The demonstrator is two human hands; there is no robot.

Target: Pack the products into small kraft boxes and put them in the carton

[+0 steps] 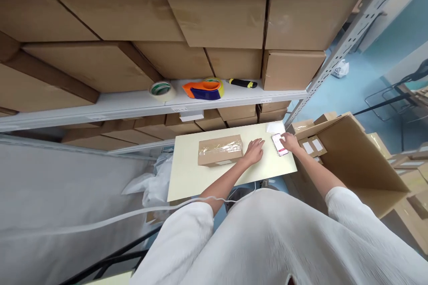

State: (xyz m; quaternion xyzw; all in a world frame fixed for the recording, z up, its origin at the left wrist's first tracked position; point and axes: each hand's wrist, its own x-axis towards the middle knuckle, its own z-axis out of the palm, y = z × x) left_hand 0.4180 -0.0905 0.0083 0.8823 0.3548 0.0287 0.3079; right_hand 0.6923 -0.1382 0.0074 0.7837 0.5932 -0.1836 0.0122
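Note:
A sealed cardboard box (pixel 220 151), with clear tape along its top, lies on a pale yellow tabletop (pixel 187 182). Just right of the box my left hand (pixel 254 151) rests on the tabletop, fingers stretched out and holding nothing. My right hand (pixel 290 141) is at the right edge of a smartphone (pixel 279 145) with a lit white and red screen. A digit of that hand lies over the screen; the fingers beneath or behind the phone are hidden. A white sheet or label (pixel 275 127) sits behind the phone.
A shelf edge (pixel 133 107) behind the table carries a tape roll (pixel 162 91), an orange and blue tape dispenser (pixel 203 89), a utility knife (pixel 242 83) and stacked cartons (pixel 217 6). A large open carton (pixel 361 156) stands right. A white cable (pixel 133 212) crosses my left forearm.

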